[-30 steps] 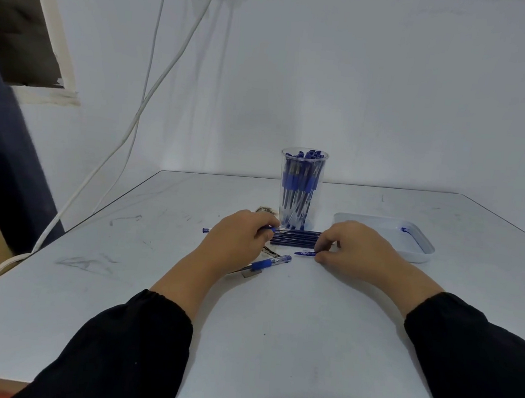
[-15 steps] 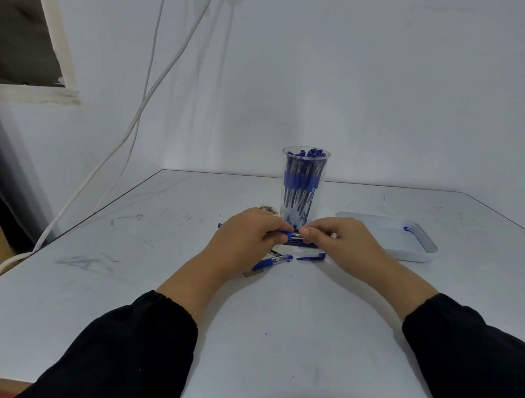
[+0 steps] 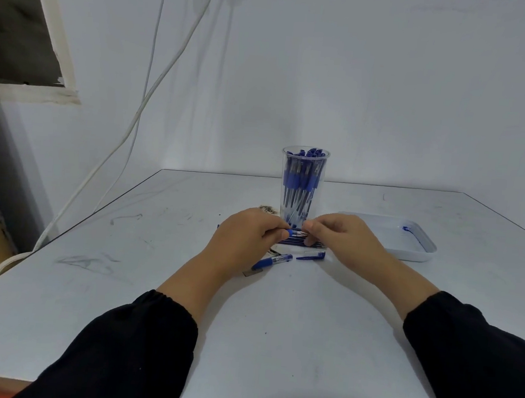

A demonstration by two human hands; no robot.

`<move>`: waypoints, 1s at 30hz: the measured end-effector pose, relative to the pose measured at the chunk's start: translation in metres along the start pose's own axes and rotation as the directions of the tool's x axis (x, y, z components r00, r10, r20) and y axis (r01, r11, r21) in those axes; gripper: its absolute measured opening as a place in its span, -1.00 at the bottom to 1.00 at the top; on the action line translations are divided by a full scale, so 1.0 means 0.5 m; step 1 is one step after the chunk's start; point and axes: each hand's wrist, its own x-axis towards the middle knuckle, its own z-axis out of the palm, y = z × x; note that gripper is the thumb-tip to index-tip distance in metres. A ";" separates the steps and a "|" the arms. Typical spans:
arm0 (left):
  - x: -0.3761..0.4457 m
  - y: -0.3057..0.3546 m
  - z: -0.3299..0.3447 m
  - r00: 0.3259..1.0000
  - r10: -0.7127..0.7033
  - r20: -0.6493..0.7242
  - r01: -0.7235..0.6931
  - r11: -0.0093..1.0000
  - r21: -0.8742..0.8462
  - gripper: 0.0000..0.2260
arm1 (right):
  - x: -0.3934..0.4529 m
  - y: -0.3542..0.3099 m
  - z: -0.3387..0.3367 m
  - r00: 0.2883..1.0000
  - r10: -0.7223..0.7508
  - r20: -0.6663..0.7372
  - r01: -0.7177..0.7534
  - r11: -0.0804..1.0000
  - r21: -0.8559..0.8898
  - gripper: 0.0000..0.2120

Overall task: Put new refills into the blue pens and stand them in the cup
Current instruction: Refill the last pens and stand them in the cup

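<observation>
A clear plastic cup (image 3: 303, 183) full of blue pens stands at the middle of the white table. Just in front of it my left hand (image 3: 244, 237) grips a blue pen (image 3: 294, 233) by its grip end, tip pointing right. My right hand (image 3: 339, 233) pinches the pen's tip end, so both hands meet at the pen. Under them lies a row of dark refills (image 3: 298, 242). Another blue pen (image 3: 273, 260) and a loose blue cap (image 3: 311, 256) lie on the table nearer to me.
A shallow white tray (image 3: 417, 245) sits to the right of the cup, with a small blue piece (image 3: 407, 228) in its far corner. White cables (image 3: 126, 134) hang along the wall at left. The table's front edge is close to me.
My right hand left the cap on the table and moved up to meet my left hand at the pen. Both hands now hold the pen in front of the cup.
</observation>
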 end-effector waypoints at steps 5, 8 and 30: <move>-0.001 0.002 0.000 1.000 0.017 0.011 -0.017 1.000 0.021 -0.80 | -0.001 0.001 0.003 0.999 0.039 0.024 -0.040 0.998 0.055 -0.95; 0.000 0.001 -0.001 1.000 0.011 0.000 -0.011 1.000 0.018 -0.80 | 0.000 0.000 0.002 0.999 0.047 0.025 -0.051 0.989 0.142 -0.94; -0.002 0.005 0.002 1.000 0.007 -0.007 -0.007 1.000 0.008 -0.81 | -0.001 0.003 -0.004 0.997 0.050 0.059 -0.063 0.968 0.243 -0.92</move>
